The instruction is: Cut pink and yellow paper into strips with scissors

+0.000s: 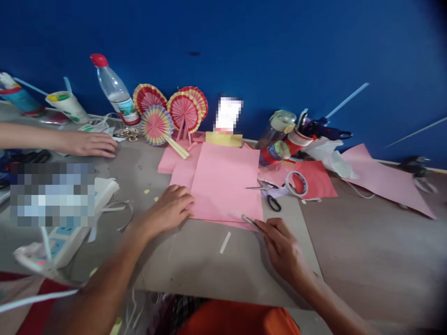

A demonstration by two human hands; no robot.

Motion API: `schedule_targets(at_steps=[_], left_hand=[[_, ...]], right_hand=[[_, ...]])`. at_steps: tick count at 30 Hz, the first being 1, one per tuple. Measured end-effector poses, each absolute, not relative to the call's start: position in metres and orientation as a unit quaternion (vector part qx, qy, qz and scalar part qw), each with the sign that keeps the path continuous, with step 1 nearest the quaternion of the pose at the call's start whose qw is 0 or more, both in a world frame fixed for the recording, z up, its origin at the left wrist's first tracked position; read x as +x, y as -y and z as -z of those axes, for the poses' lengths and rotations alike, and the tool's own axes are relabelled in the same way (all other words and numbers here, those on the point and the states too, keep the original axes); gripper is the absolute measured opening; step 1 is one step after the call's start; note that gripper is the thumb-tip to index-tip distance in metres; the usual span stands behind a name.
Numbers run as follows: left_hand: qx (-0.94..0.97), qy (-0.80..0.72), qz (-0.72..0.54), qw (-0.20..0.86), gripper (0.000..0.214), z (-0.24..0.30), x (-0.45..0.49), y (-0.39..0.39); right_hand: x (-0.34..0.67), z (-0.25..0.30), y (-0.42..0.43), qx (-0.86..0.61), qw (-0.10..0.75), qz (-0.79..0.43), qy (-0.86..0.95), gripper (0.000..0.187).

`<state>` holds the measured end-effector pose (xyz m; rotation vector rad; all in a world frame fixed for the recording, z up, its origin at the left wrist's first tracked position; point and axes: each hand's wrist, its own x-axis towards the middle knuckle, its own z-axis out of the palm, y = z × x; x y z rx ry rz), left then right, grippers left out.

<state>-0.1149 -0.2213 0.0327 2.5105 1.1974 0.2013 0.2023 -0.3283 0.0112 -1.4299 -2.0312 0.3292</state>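
Note:
A stack of pink paper (226, 179) lies on the grey table in front of me, its lower sheets slightly out of line. With curled fingers, my left hand (174, 204) holds the stack at its left edge. My right hand (281, 242) is closed around a slim tool (249, 221) with a pale tip, which may be a craft knife. That tip is at the paper's lower right corner. More pink sheets (179, 168) extend from under the stack on the left. Beside its right edge lie scissors (272, 201) with dark handles.
Paper fans (185, 111) and a red-capped bottle (120, 100) stand along the blue wall. A roll of tape (305, 184) and red paper (321, 179) lie right. Another person's hand (91, 143) rests at left, behind a power strip (75, 232). A paper strip (225, 243) lies near me.

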Motion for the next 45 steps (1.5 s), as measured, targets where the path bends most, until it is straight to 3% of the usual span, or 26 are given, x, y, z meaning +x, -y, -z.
schedule_targets(at_steps=[8, 15, 18, 22, 27, 29, 32, 38, 45], left_hand=[[0.863, -0.492, -0.004, 0.118, 0.003, -0.034, -0.106, 0.240], [0.846, -0.518, -0.006, 0.128, 0.011, -0.044, -0.099, 0.251], [0.816, -0.549, -0.044, 0.176, 0.012, -0.052, -0.091, 0.258], [0.796, -0.532, -0.102, 0.270, 0.013, -0.065, -0.066, 0.263], [0.789, -0.469, -0.147, 0.368, 0.010, -0.080, -0.026, 0.249], [0.773, -0.459, -0.158, 0.409, 0.007, -0.081, -0.015, 0.241], [0.739, -0.448, -0.194, 0.464, 0.009, -0.074, -0.005, 0.232], [0.665, -0.435, -0.294, 0.531, 0.014, -0.042, 0.001, 0.223], [0.619, -0.430, -0.302, 0.583, 0.018, -0.027, 0.007, 0.224]], right_hand=[[0.255, 0.009, 0.292, -0.634, 0.301, -0.016, 0.712, 0.039], [0.262, 0.008, 0.284, -0.656, 0.229, -0.030, 0.719, 0.031], [0.269, -0.004, 0.278, -0.658, 0.234, -0.067, 0.712, 0.032], [0.257, -0.036, 0.272, -0.594, 0.325, -0.166, 0.717, 0.028], [0.199, -0.069, 0.279, -0.485, 0.288, -0.378, 0.734, 0.041], [0.178, -0.070, 0.279, -0.496, 0.291, -0.420, 0.702, 0.027], [0.164, -0.058, 0.275, -0.530, 0.313, -0.448, 0.649, 0.014], [0.166, -0.036, 0.263, -0.539, 0.336, -0.540, 0.552, 0.026], [0.166, -0.028, 0.259, -0.552, 0.355, -0.528, 0.539, 0.032]])
